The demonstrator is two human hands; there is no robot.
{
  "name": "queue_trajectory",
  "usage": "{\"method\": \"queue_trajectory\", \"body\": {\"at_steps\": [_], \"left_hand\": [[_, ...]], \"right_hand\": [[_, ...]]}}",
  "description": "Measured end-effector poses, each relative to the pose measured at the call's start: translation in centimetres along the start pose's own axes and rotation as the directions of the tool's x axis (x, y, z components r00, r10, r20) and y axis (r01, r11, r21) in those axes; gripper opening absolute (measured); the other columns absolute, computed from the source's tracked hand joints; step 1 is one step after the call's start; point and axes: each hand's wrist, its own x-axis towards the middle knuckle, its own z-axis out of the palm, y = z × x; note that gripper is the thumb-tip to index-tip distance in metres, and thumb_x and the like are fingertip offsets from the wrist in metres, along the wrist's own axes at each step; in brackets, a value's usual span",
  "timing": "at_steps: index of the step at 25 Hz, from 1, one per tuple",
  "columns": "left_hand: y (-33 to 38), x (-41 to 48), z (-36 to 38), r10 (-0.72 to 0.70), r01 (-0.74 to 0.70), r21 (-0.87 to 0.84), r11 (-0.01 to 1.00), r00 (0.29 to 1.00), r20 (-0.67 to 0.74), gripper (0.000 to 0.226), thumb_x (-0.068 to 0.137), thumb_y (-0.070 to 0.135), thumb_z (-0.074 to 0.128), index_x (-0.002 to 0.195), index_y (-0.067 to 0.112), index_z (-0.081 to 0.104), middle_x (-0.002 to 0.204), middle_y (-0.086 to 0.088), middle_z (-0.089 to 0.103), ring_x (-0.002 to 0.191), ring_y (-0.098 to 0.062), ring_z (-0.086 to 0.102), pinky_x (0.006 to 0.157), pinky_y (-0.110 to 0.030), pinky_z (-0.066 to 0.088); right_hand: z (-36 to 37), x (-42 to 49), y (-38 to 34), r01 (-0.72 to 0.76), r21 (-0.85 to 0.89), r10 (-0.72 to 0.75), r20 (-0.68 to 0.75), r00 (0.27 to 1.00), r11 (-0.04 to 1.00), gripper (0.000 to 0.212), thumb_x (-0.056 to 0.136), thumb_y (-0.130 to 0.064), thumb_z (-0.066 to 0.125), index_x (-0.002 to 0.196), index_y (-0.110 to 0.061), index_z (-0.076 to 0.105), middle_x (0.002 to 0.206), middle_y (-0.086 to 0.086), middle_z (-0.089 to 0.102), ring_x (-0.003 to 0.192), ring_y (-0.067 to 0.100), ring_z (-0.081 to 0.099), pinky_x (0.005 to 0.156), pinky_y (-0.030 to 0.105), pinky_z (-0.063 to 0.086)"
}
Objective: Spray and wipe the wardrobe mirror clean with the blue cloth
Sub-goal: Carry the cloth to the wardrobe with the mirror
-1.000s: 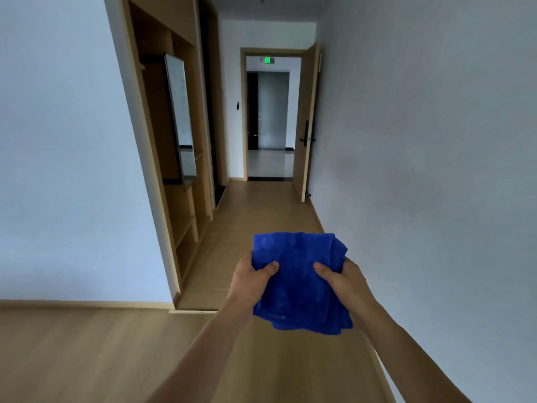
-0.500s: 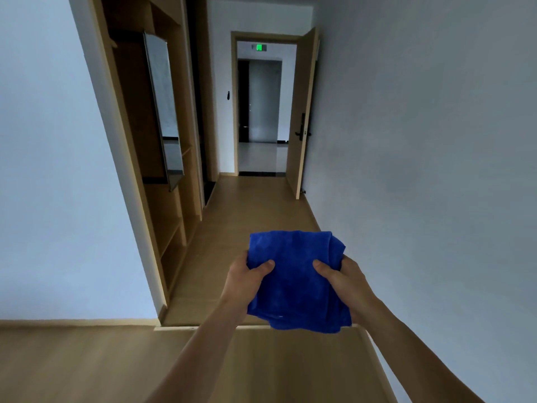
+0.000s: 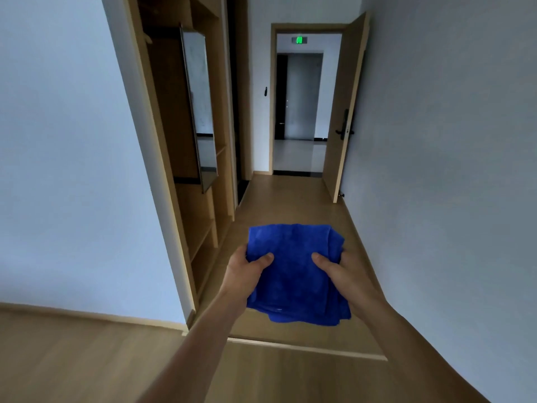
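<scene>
Hands both pinching the folded blue microfibre cloth (image 3: 293,274): left hand (image 3: 247,271) and right hand (image 3: 343,274) at opposite edges, tall framed wardrobe mirror (image 3: 199,103) up-left, open wooden hallway floor (image 3: 290,205) ahead.

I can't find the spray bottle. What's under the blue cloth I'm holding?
The left hand and right hand grip the blue cloth, thumbs on top. Fingers underneath are covered, so anything held there is hidden.

A single green lit sign (image 3: 299,40) hangs on the white wall (image 3: 325,44) seen through the doorway (image 3: 272,97), just under the doorway's top frame. Its symbol is too small to read.
</scene>
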Motion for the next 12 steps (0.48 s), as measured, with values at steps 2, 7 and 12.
{"method": "queue_trajectory", "body": {"at_steps": [2, 7, 12], "left_hand": [[0.5, 2.7, 0.7, 0.016, -0.016, 0.013, 1.000, 0.999, -0.028, 0.045, 0.096, 0.027, 0.068, 0.136, 0.020, 0.049, 0.114, 0.009, 0.057, 0.101, -0.014, 0.057, 0.089, -0.036, 0.045], [3.0, 9.1, 2.5, 0.043, -0.041, 0.021, 0.999, 0.994, -0.103, 0.054, 0.096, 0.028, 0.068, 0.144, 0.019, 0.045, 0.135, 0.001, 0.056, 0.107, -0.015, 0.056, 0.092, -0.035, 0.048], [4.8, 15.2, 4.7, 0.063, -0.066, -0.015, 0.998, 0.985, -0.158, 0.056, 0.096, 0.028, 0.067, 0.145, 0.018, 0.043, 0.123, 0.006, 0.053, 0.106, -0.016, 0.055, 0.092, -0.037, 0.047]], "right_hand": [[0.1, 3.6, -0.1, 0.000, -0.001, 0.000, 0.023, 1.000, 1.000, 0.035, 0.093, -0.044, 0.068, 0.122, -0.025, 0.062, 0.113, -0.002, 0.070, 0.105, 0.021, 0.066, 0.100, 0.048, 0.052], [-0.2, 12.6, -1.7, 0.047, -0.012, -0.046, 0.067, 0.997, 0.999, 0.039, 0.091, -0.047, 0.068, 0.123, -0.027, 0.062, 0.114, -0.005, 0.069, 0.105, 0.018, 0.066, 0.100, 0.048, 0.052], [-1.1, 20.4, -3.2, 0.063, -0.020, -0.060, 0.125, 0.990, 0.998, 0.037, 0.090, -0.050, 0.068, 0.119, -0.029, 0.064, 0.111, -0.005, 0.071, 0.103, 0.019, 0.066, 0.098, 0.049, 0.053]]}}
